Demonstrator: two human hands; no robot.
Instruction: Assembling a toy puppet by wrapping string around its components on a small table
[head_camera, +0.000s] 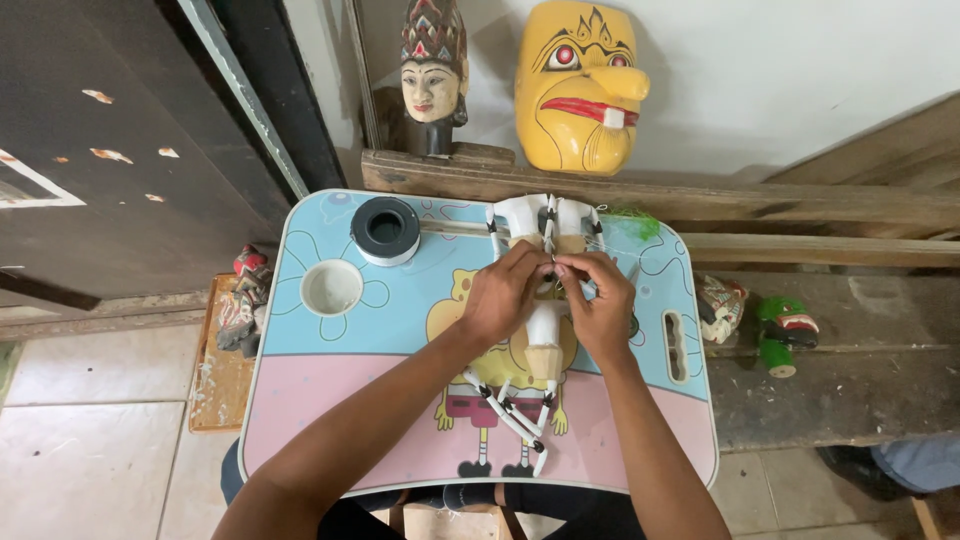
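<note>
A white unpainted wooden puppet body (545, 345) with thin jointed arms lies on a small blue and pink cartoon lap table (330, 420). My left hand (503, 295) and my right hand (598, 300) meet over the puppet's upper part, fingertips pinched together on it. Two more white puppet pieces (548, 217) lie just beyond my fingers. The puppet's jointed arm rods (505, 410) spread toward me below my wrists. What my fingertips pinch is too small to make out.
A black and white roll of tape (385, 230) and a round white cup hole (331, 287) sit at the table's left. Behind stand a carved wooden head (433, 75) and a yellow mask (578, 85) on planks. Small painted figures lie left (243, 300) and right (785, 330).
</note>
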